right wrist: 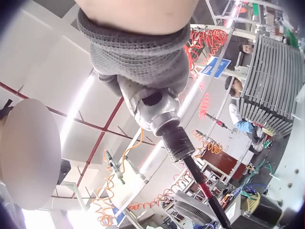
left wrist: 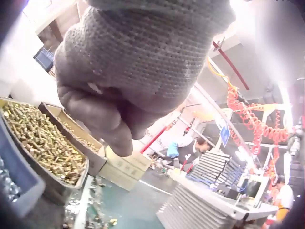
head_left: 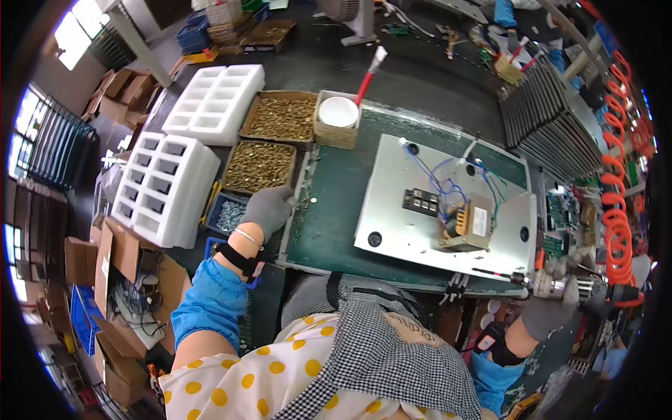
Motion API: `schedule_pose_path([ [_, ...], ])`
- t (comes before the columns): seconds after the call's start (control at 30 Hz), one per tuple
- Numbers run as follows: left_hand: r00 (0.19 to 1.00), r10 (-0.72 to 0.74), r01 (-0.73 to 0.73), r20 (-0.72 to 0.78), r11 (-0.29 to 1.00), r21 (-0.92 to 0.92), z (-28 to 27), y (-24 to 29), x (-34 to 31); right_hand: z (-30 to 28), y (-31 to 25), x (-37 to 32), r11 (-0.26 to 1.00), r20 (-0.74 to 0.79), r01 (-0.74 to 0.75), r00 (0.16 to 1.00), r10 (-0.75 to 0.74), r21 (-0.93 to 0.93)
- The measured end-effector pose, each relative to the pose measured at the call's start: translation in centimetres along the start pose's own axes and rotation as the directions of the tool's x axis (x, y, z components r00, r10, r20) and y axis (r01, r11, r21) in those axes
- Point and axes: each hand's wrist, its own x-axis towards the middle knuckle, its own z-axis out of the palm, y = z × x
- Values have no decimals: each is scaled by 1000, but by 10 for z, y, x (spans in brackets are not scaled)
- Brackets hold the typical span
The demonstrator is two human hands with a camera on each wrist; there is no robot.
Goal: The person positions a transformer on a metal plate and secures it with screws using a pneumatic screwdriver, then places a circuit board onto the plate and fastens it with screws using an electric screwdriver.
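My gloved left hand hovers by the bench's left edge, just right of a tray of brass-coloured screws. Its fingers are curled; whether they pinch anything is hidden. At the right, my gloved right hand grips a metal power screwdriver, whose red-and-black bit points left over the panel's near right corner. A silver metal panel lies on the green bench top, carrying a transformer, a black terminal block and blue and green wires.
White foam trays stand at the left, beside a second screw tray and a blue bin. Behind are a box with a white cup and a red-handled brush. Stacked grey panels and a coiled orange hose are at right.
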Motion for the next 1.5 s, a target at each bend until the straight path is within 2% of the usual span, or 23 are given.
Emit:
schedule_pose_path([
  [0.03,1000,2,-3,10,996,87,10,6,3,0,0,-2,999,36,-18,999,16,46],
  [0.1,998,-62,59,28,994,93,-2,31,-9,5,-2,-9,993,-59,-38,997,45,113],
  [0.2,998,36,-44,-46,980,-196,-5,45,-12,2,-7,-7,989,-115,149,982,-148,6],
  [0.23,988,118,-133,-99,977,-165,-17,62,-20,1,-8,-6,985,-103,174,979,-174,-7],
  [0.3,986,126,-151,-107,948,-281,-19,75,-20,-2,-12,-6,974,-78,224,971,-226,-32],
  [0.43,891,423,-453,-163,827,-334,-25,130,-31,8,4,1,974,-215,226,951,-224,-20],
  [0.5,814,548,-580,-192,745,-330,-21,161,-38,0,16,6,981,-127,186,973,-191,-46],
  [0.53,814,563,-569,-143,724,-390,-19,177,-43,-1,25,8,983,-167,181,968,-185,-35],
  [0.63,733,676,-671,-80,698,-251,-18,220,-52,-1,41,16,987,-208,144,966,-157,-77],
  [0.77,544,831,-839,-117,538,-79,-9,255,-57,-8,52,26,990,-155,111,980,-124,-87],
  [0.9,539,840,-842,-55,536,-59,-3,276,-61,-8,43,32,997,-124,-21,992,12,-73],
  [1.0,524,851,-852,-36,523,-38,-1,285,-58,-18,39,46,992,264,-21,963,53,-124],
  [1.1,441,897,-897,-39,441,5,5,297,-50,-18,30,60,975,572,-189,790,223,-119],
  [1.13,399,916,-916,-43,401,23,9,300,-46,-13,31,66,975,619,-196,754,220,-108],
  [1.17,372,928,-928,-17,373,26,14,303,-43,-12,38,69,968,542,-180,803,247,-174],
  [1.23,320,947,-947,29,319,32,24,307,-37,12,50,64,935,84,-284,948,307,-212],
  [1.27,338,939,-940,70,333,74,28,308,-37,18,48,65,926,82,-270,950,301,-262],
  [1.3,365,925,-931,101,364,27,32,306,-33,15,49,65,940,257,-211,925,281,-269],
  [1.37,412,898,-904,157,425,-57,35,305,-22,2,52,73,964,585,-82,781,220,-253],
  [1.4,321,937,-945,135,327,-23,33,306,-22,-5,54,75,961,677,-184,682,277,-208],
  [1.43,349,929,-933,122,357,-53,34,305,-23,-8,51,78,952,708,-255,640,299,-171],
  [1.47,376,920,-919,109,385,-81,35,305,-24,-4,51,76,916,605,-115,719,344,-384],
  [1.5,403,910,-905,95,412,-106,35,305,-25,5,55,68,908,409,-144,857,313,-392],
])
